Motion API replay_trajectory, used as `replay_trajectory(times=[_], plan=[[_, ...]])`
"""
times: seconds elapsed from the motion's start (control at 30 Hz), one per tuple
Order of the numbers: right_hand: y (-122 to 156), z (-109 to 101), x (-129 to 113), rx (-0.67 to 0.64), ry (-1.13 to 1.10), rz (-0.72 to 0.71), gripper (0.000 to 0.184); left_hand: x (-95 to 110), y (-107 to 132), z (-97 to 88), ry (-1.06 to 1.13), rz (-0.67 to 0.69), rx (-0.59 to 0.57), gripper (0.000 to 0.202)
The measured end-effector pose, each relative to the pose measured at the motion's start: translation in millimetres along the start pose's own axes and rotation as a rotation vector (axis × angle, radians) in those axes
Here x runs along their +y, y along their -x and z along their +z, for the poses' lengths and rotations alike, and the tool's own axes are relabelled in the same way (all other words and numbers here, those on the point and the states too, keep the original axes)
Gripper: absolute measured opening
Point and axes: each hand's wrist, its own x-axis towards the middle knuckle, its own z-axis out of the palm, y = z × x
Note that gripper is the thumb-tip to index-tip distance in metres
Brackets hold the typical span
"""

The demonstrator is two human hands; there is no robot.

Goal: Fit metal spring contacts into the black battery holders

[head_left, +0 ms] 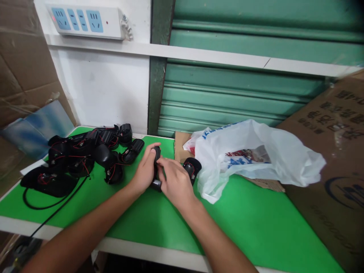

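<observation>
My left hand (145, 168) is closed around a black plastic part (156, 152), thumb lying along its top. My right hand (176, 180) meets it from the side, thumb and fingers pinched together at the part's edge; whatever sits between those fingertips is hidden. Beneath the hands a black rounded piece (156, 185) with small pale lettering shows partly, and I cannot tell whether it belongs to the held part. Just beyond my right hand a curved black housing (192, 167) rests by the plastic bag.
Several black housings with thin red wires (85, 151) are heaped on the green tabletop (142, 223) at left, beside a black cable (57, 212). A white plastic bag (290, 151) with small contents lies at right. Cardboard (335, 159) flanks both sides; a power strip (88, 22) hangs above.
</observation>
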Motion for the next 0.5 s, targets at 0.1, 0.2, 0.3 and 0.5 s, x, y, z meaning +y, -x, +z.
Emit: replay_trajectory(times=[0.1,0.2,0.3,0.5], plan=[[-0.9,-1.2,-0.2,-0.037,0.01,0.007,0.037,3.2,0.0,0.6,0.003,-0.002,0.004,0.039],[-3.5,-7.1,-2.3,-0.025,-0.006,0.055,0.034,8.4,-1.6,-0.7,0.03,0.002,-0.024,0.042],[-6.9,-15.3,-2.8,0.056,-0.161,0.184,0.031,16.4,-1.9,-3.1,0.099,0.005,-0.061,0.043],[-10.2,-16.9,13.1,0.19,-0.675,0.648,0.023,31.7,5.7,-2.6,0.23,0.014,-0.097,0.053]])
